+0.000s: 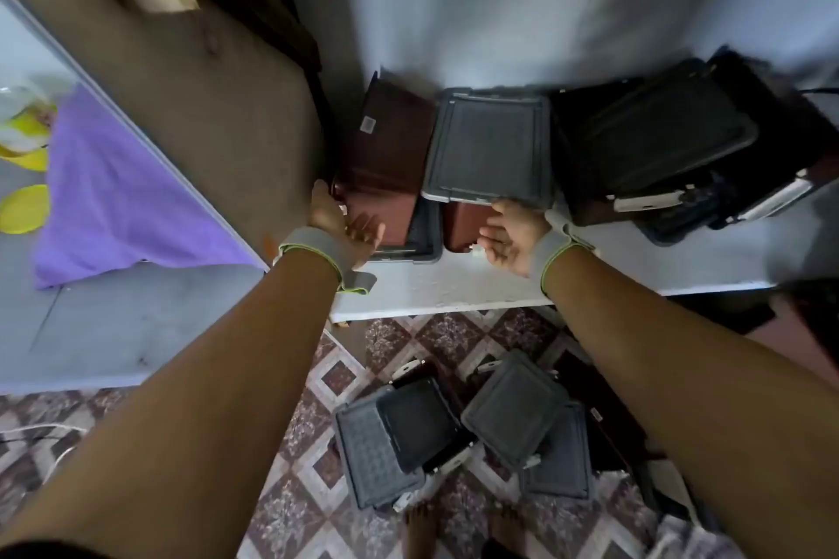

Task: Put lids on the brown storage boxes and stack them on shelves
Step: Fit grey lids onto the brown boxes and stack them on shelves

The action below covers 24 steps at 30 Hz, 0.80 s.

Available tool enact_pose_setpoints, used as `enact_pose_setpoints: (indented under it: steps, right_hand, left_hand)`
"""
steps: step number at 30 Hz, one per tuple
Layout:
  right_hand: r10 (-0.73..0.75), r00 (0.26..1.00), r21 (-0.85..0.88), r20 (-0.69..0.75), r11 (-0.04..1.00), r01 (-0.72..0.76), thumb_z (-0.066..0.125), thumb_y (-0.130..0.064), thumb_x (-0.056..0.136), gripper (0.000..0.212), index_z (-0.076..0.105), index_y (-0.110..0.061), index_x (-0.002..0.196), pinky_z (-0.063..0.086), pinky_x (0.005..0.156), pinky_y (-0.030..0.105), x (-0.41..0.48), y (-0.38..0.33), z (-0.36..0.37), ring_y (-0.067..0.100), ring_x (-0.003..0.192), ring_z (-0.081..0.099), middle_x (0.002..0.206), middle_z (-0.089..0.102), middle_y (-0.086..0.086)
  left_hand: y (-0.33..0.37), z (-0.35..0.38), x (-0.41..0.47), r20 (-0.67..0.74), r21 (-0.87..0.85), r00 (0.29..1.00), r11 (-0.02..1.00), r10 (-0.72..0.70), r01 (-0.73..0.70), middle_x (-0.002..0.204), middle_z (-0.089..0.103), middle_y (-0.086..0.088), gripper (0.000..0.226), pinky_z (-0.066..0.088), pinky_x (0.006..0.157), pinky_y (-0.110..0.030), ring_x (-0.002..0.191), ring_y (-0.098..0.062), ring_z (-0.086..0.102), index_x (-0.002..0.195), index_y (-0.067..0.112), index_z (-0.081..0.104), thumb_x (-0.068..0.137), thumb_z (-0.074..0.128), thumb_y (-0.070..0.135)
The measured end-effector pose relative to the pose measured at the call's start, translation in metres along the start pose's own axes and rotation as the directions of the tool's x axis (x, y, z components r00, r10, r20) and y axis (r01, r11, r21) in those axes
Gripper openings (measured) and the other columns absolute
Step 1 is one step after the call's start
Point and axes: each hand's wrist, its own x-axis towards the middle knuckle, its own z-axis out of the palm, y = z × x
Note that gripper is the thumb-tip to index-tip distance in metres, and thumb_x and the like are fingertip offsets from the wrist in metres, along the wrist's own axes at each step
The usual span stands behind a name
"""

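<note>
A bare brown box (386, 141) lies at the white shelf's (431, 290) left end, a grey-lidded box (488, 145) just beside it, and loose grey lids (377, 454) lie scattered on the floor (295, 513) below.

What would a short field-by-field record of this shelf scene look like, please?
left hand: open, touching a brown plastic storage box
right hand: open, at a second brown box beneath a grey rectangular plastic lid
surface: white shelf
shelf's right end: dark stacked boxes, blurred
floor: several loose grey lids on patterned tiles
left: purple cloth
</note>
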Motion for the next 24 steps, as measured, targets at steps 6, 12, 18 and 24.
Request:
enact_pose_setpoints:
  steps: [6,12,18,24]
  right_hand:
    - [0.021,0.999,0.207,-0.047,0.978,-0.01,0.046,-0.045,0.097,0.033,0.051,-0.015,0.11,0.042,0.058,0.024,0.022,-0.006,0.008,0.016,0.066,0.053,0.081,0.051,0.003]
    - [0.042,0.998,0.316,-0.051,0.949,-0.024,0.042,-0.045,0.098,0.034,0.053,-0.018,0.116,0.041,0.056,0.022,0.045,-0.007,0.011,0.014,0.062,0.052,0.081,0.052,0.002]
    - [0.02,0.998,0.377,-0.058,0.926,0.003,0.033,-0.029,0.101,0.021,0.053,-0.024,0.107,0.043,0.055,0.023,0.061,-0.005,0.01,0.014,0.066,0.055,0.082,0.058,-0.001]
    - [-0.05,0.997,0.434,-0.066,0.898,0.074,0.025,-0.021,0.104,0.026,0.048,-0.027,0.113,0.048,0.063,0.023,0.054,-0.011,0.002,0.014,0.078,0.064,0.089,0.066,0.004]
  left_hand:
    - [0.013,0.004,0.031,0.01,-0.054,0.999,0.998,-0.03,0.031,0.102,0.052,-0.005,0.059,0.053,0.065,-0.039,0.085,-0.023,0.056,0.108,0.014,0.056,0.09,0.044,0.07]
    - [0.023,0.0,0.07,0.019,0.051,1.0,0.999,-0.008,0.007,0.136,0.057,-0.004,0.06,0.059,0.061,-0.045,0.12,-0.029,0.055,0.135,0.017,0.055,0.1,0.033,0.06]
    - [0.027,-0.007,0.088,0.046,-0.082,0.987,0.984,-0.152,0.155,0.151,0.038,-0.014,0.057,0.061,0.072,-0.047,0.131,-0.053,0.042,0.134,0.014,0.05,0.094,0.05,0.055]
    - [0.011,-0.001,0.059,0.244,-0.291,0.944,0.912,-0.22,0.288,0.146,0.028,-0.043,0.051,0.062,0.07,-0.044,0.112,-0.052,0.059,0.137,0.004,0.043,0.094,0.053,0.029]
